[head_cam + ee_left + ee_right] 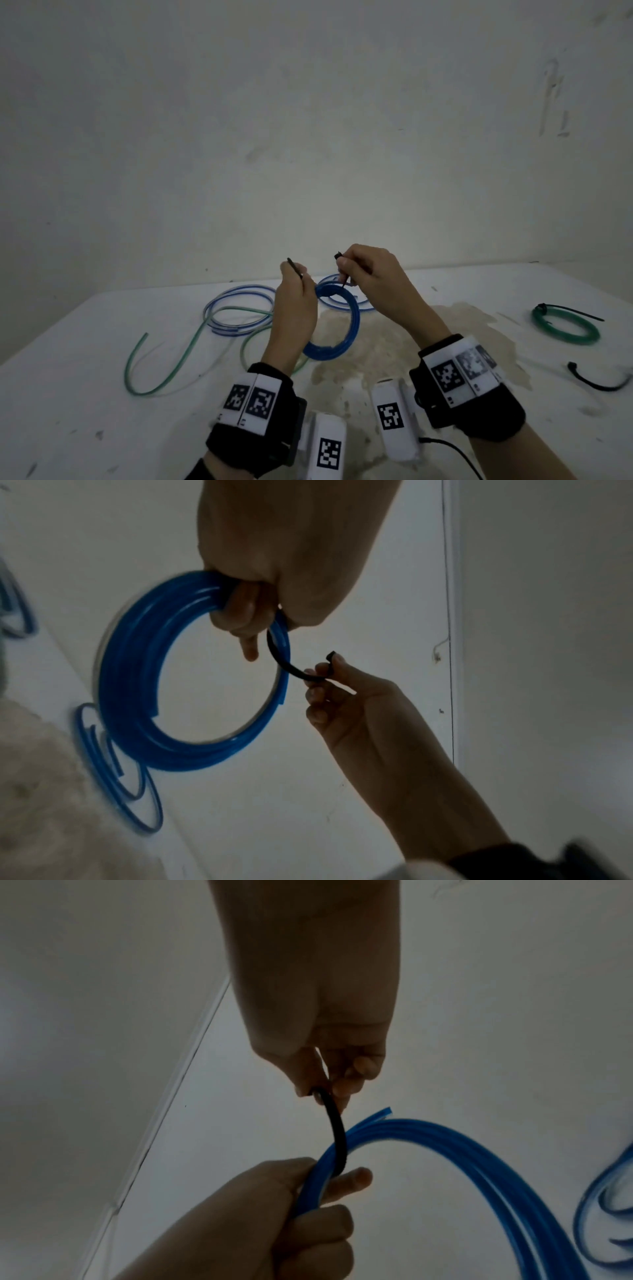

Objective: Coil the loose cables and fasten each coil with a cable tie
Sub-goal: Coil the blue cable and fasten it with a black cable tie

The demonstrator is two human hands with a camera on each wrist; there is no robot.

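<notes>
A coil of blue cable [356, 318] hangs upright just above the white table [85, 359]. My left hand [296, 284] grips its top, fingers curled round the strands [219, 599]. A black cable tie [284, 664] passes around the coil beside those fingers. Its thin tail [294, 268] sticks up past my left fingers. My right hand [346, 270] pinches the tie's head end [337, 1131] between thumb and fingers, slightly right of the coil's top. How the tie runs inside the left hand is hidden.
Loose blue cable loops [239, 298] and a loose green cable [164, 380] lie at the left. A green coil [537, 318] bound with a black tie sits at the right, with a spare black tie [596, 385] nearer. A wall stands close behind.
</notes>
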